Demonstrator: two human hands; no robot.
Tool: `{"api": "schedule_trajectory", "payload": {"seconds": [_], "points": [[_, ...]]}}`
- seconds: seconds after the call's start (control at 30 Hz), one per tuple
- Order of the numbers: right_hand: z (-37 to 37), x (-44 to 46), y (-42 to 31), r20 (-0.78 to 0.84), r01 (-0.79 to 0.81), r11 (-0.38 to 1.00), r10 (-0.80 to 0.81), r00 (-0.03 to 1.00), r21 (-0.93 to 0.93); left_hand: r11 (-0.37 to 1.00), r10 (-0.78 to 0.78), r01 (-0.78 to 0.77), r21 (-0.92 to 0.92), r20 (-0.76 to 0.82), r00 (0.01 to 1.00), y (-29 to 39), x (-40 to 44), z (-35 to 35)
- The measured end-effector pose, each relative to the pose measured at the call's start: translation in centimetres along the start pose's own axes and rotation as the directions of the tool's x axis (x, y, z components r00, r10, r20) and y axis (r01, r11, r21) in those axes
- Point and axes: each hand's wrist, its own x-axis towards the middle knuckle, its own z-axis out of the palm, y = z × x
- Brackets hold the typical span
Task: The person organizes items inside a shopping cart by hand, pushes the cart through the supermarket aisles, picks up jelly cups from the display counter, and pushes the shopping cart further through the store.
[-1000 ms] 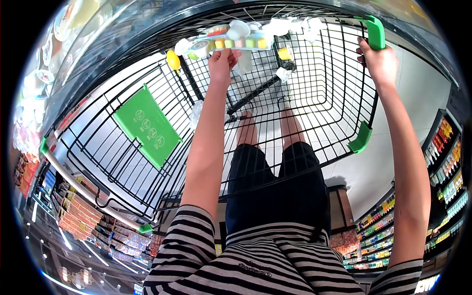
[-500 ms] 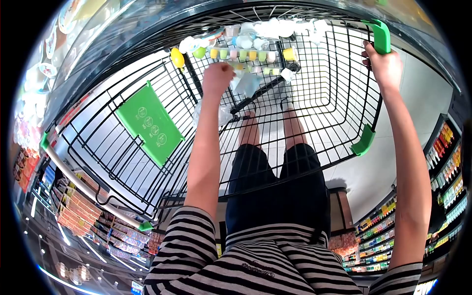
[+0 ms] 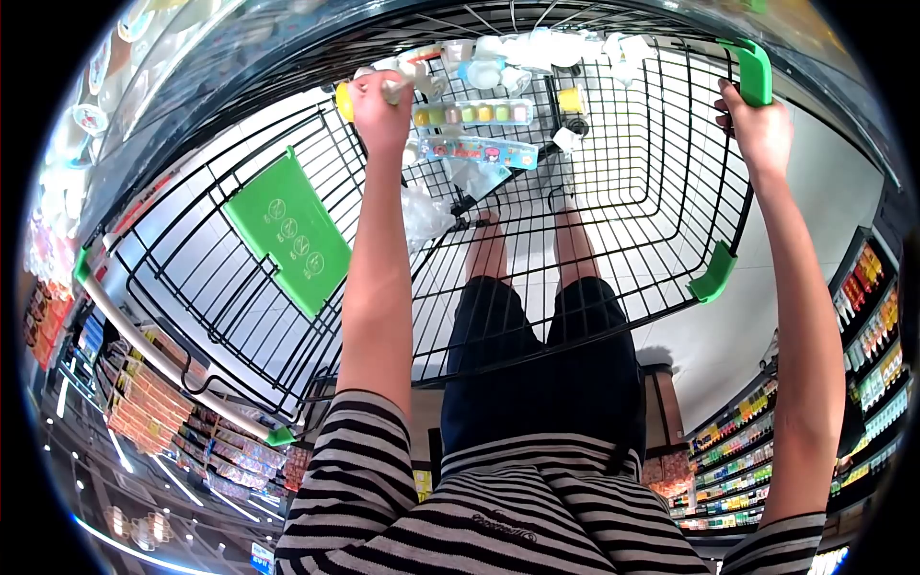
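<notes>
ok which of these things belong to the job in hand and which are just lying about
Likely part of it:
- left hand with a small pale item
- right hand on the green corner guard
- cart
- cup strip

Likely just around:
- shelf goods on the right

Pretty stocked shelves point(image 3: 733, 470) over on the right, rows of colorful packs all the way up. Pale shiny floor point(image 3: 815, 182) next to them, and some glowing lamps point(image 3: 142, 526) down at bottom left.
</notes>
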Motion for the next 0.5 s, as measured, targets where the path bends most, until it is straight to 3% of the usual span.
{"api": "schedule_trajectory", "payload": {"seconds": [0.03, 0.1, 0.13, 0.23, 0.27, 0.3, 0.4, 0.43, 0.5], "points": [[0.0, 0.0, 0.0, 0.002, -0.011, 1.000, 0.011, 1.000, 0.013, 0.995, 0.008, -0.005, -0.095, 0.032, 0.999, 0.1, -0.3, 0.6], [-0.1, -0.1, 0.0, 0.000, -0.006, 1.000, 0.006, 1.000, 0.010, 0.978, -0.157, 0.186, -0.093, 0.256, 0.954, 1.4, -1.6, 0.2], [-0.1, -0.2, 0.0, -0.003, -0.002, 1.000, 0.002, 1.000, 0.007, 0.994, -0.068, 0.086, -0.074, 0.224, 0.972, 1.2, -2.3, 0.8], [-0.1, -0.2, -0.2, 0.000, -0.016, 0.999, 0.016, 1.000, 0.037, 0.931, -0.190, 0.276, -0.240, 0.329, 0.925, 1.5, -3.3, 0.3], [0.0, -0.1, 0.0, -0.002, -0.019, 0.999, 0.019, 1.000, 0.051, 0.953, -0.167, 0.220, -0.210, 0.246, 0.955, 0.7, -3.8, 0.5], [0.2, -0.1, 0.1, -0.004, -0.020, 0.998, 0.020, 1.000, 0.064, 0.880, -0.318, 0.399, -0.260, 0.303, 0.899, 1.8, -3.2, -0.5], [0.1, -0.1, 0.0, -0.009, -0.007, 1.000, 0.007, 1.000, 0.028, 0.915, -0.335, 0.356, -0.188, 0.135, 0.932, 1.8, -2.0, -0.8], [0.0, -0.1, 0.1, -0.011, -0.003, 1.000, 0.003, 1.000, 0.017, 0.985, -0.172, 0.170, 0.036, 0.044, 0.984, 0.5, -1.7, -0.5], [0.0, -0.1, 0.0, -0.015, 0.004, 1.000, -0.004, 1.000, -0.002, 0.990, -0.134, 0.137, -0.028, 0.085, 0.987, -1.3, -0.9, 0.2]]}}
